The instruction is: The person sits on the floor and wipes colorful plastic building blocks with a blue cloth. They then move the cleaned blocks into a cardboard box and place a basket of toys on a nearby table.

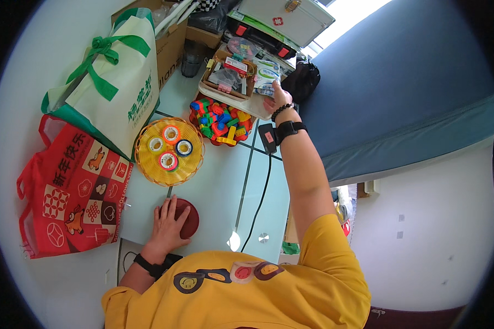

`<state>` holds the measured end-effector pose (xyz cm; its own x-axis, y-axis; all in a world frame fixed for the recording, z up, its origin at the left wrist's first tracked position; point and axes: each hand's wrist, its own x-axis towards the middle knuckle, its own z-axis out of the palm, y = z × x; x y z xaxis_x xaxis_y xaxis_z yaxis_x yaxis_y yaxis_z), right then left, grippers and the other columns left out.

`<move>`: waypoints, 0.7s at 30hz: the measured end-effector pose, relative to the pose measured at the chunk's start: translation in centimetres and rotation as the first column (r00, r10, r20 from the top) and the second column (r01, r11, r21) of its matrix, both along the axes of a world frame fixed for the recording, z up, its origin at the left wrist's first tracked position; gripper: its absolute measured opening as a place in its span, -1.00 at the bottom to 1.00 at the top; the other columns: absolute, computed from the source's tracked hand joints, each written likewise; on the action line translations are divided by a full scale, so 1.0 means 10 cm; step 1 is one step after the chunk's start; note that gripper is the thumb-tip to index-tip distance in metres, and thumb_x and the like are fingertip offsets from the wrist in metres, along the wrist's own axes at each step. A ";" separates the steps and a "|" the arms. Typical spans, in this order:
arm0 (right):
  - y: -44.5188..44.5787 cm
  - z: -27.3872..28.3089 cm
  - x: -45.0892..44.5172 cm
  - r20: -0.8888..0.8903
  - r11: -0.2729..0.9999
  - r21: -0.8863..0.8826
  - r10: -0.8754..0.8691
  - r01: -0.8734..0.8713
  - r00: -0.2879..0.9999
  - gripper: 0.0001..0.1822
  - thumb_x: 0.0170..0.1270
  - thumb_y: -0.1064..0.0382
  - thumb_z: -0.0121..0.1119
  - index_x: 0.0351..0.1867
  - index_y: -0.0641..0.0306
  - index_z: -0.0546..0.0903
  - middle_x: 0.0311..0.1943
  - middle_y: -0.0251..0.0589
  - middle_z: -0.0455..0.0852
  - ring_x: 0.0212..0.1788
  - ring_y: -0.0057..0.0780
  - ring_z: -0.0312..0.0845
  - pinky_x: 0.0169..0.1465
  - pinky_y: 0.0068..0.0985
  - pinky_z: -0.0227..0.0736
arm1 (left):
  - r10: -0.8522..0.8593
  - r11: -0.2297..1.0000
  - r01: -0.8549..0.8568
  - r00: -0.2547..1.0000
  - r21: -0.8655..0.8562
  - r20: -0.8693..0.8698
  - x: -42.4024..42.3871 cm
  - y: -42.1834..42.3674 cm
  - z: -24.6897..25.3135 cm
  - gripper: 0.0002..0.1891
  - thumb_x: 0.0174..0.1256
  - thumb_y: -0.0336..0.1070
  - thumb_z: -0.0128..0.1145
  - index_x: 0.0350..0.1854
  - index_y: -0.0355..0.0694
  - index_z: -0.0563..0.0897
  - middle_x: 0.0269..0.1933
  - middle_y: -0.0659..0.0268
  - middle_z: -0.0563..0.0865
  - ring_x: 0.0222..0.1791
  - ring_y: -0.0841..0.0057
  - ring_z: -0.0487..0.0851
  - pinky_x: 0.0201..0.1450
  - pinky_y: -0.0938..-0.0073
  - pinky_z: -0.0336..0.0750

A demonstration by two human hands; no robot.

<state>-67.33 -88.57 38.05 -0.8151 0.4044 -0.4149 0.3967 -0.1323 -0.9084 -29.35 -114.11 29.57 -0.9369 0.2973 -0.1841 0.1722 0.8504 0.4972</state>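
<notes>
My left hand (166,228) lies over the left side of a dark red round object (188,220), perhaps a bowl or lid, on the glass tabletop (220,197). Its fingers and thumb spread around the edge. At the far right of the table, my right hand (279,98) is stretched out to a white, blue and green plastic packet (266,74). The thumb overlaps the packet's right edge; whether the fingers grip it is unclear. Left of the packet, a cardboard box (247,93) of small items shares a white tray (220,93) with it.
A yellow woven basket (152,170) holds several ring-shaped rolls. Colourful toy bricks (222,119) fill a red container beyond. Red (82,197) and white-green (123,78) bags stand left. A black cable (263,197) runs from my right wrist. Cases (288,20) are stacked behind; a blue curtain (395,90) hangs right.
</notes>
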 end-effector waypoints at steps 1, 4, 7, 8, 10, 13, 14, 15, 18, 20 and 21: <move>0.02 -0.06 -0.07 -0.035 1.000 0.005 -0.031 0.031 0.999 -0.48 0.04 0.09 0.27 0.00 0.27 0.40 -0.12 -0.14 0.51 -0.24 -0.27 0.52 -0.26 -0.35 0.46 | -0.016 1.000 0.016 1.000 0.005 0.011 0.00 0.00 -0.02 -0.07 -0.41 -0.02 0.43 0.23 0.04 0.33 0.38 0.02 -0.04 0.36 0.08 -0.04 0.28 -0.12 -0.05; 0.01 -0.19 -0.25 -0.115 0.985 0.094 -0.133 0.144 0.984 -0.69 0.03 0.29 0.28 -0.19 0.40 0.55 -0.33 -0.20 0.63 -0.37 -0.38 0.58 -0.37 -0.45 0.48 | -0.045 0.999 0.045 0.999 0.009 0.024 -0.01 -0.01 -0.05 -0.06 -0.40 0.02 0.43 0.24 0.04 0.33 0.39 0.03 -0.06 0.40 0.11 -0.11 0.29 -0.15 -0.11; 0.04 -0.25 -0.33 -0.082 0.972 0.205 -0.100 0.115 0.992 -0.68 0.05 0.29 0.26 -0.17 0.38 0.54 -0.30 -0.19 0.62 -0.36 -0.38 0.57 -0.38 -0.47 0.47 | -0.052 0.999 0.052 0.998 0.014 0.032 -0.03 -0.02 -0.05 -0.07 -0.37 0.07 0.40 0.24 0.02 0.32 0.39 0.03 -0.06 0.40 0.11 -0.14 0.29 -0.17 -0.14; 0.09 -0.23 -0.34 -0.032 0.973 0.226 -0.037 0.043 0.999 -0.71 0.06 0.30 0.23 -0.18 0.37 0.54 -0.32 -0.20 0.63 -0.38 -0.41 0.56 -0.42 -0.49 0.45 | -0.052 0.999 0.052 0.998 0.017 0.035 -0.03 -0.02 -0.05 -0.07 -0.36 0.09 0.39 0.24 0.01 0.32 0.39 0.02 -0.06 0.40 0.11 -0.14 0.29 -0.17 -0.14; 0.13 -0.26 -0.34 -0.156 0.990 0.067 -0.115 0.127 0.981 -0.72 -0.02 0.30 0.23 -0.28 0.44 0.56 -0.44 -0.16 0.61 -0.55 -0.42 0.49 -0.58 -0.48 0.36 | -0.057 0.998 0.055 0.997 0.039 0.055 -0.06 -0.03 -0.03 -0.07 -0.33 0.13 0.38 0.24 -0.05 0.32 0.38 -0.03 -0.06 0.40 0.07 -0.15 0.29 -0.16 -0.15; 0.15 -0.23 -0.36 -0.222 0.973 -0.059 -0.231 0.223 0.947 -0.81 -0.01 0.33 0.21 -0.37 0.39 0.55 -0.54 -0.21 0.57 -0.67 -0.47 0.42 -0.68 -0.51 0.27 | -0.015 0.997 0.007 0.994 0.074 0.105 -0.09 -0.05 0.01 -0.07 -0.31 0.16 0.35 0.24 -0.07 0.31 0.37 -0.07 -0.06 0.40 0.06 -0.15 0.28 -0.19 -0.14; 0.15 -0.21 -0.36 -0.247 0.963 -0.098 -0.270 0.253 0.931 -0.84 0.01 0.33 0.20 -0.38 0.37 0.55 -0.55 -0.23 0.57 -0.67 -0.48 0.41 -0.68 -0.52 0.27 | 0.006 0.996 -0.017 0.992 0.085 0.125 -0.10 -0.05 0.03 -0.07 -0.31 0.17 0.34 0.25 -0.06 0.31 0.37 -0.07 -0.06 0.40 0.07 -0.14 0.27 -0.20 -0.12; 0.13 -0.20 -0.33 -0.267 0.949 -0.140 -0.311 0.283 0.912 -0.86 0.03 0.34 0.19 -0.39 0.35 0.55 -0.56 -0.24 0.56 -0.68 -0.49 0.41 -0.68 -0.53 0.26 | 0.016 0.995 -0.026 0.995 0.100 0.100 -0.12 -0.06 0.07 -0.10 -0.27 0.16 0.33 0.24 -0.08 0.32 0.36 -0.09 -0.04 0.39 0.06 -0.11 0.26 -0.19 -0.10; 0.15 -0.14 -0.30 -0.322 0.951 -0.140 -0.306 0.275 0.896 -0.92 0.11 0.35 0.13 -0.41 0.31 0.52 -0.54 -0.27 0.57 -0.64 -0.54 0.43 -0.64 -0.58 0.31 | 0.036 0.988 -0.038 0.999 0.151 0.015 -0.21 -0.10 0.20 -0.20 -0.15 0.09 0.29 0.20 -0.16 0.36 0.33 -0.13 0.05 0.36 0.03 -0.03 0.25 -0.13 -0.02; 0.20 -0.14 -0.33 -0.403 0.949 -0.126 -0.316 0.290 0.859 -0.92 0.11 0.36 0.12 -0.41 0.32 0.51 -0.54 -0.28 0.58 -0.62 -0.56 0.45 -0.62 -0.59 0.34 | 0.042 0.981 -0.031 0.998 0.194 -0.054 -0.27 -0.11 0.26 -0.29 -0.05 0.02 0.26 0.16 -0.22 0.39 0.30 -0.14 0.13 0.33 0.01 0.05 0.24 -0.06 0.05; 0.19 -0.11 -0.32 -0.444 0.951 -0.116 -0.307 0.285 0.842 -0.92 0.11 0.37 0.12 -0.41 0.33 0.51 -0.54 -0.28 0.58 -0.60 -0.57 0.46 -0.61 -0.58 0.34 | 0.049 0.974 -0.030 0.996 0.227 -0.076 -0.30 -0.11 0.31 -0.34 -0.02 -0.02 0.24 0.14 -0.24 0.40 0.28 -0.13 0.16 0.31 0.02 0.09 0.23 -0.01 0.08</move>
<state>-70.55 -86.63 36.99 -0.7609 0.6466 -0.0538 -0.1196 -0.2212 -0.9679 -32.37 -115.25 32.64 -0.9577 0.2850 -0.0406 0.1877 0.7252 0.6625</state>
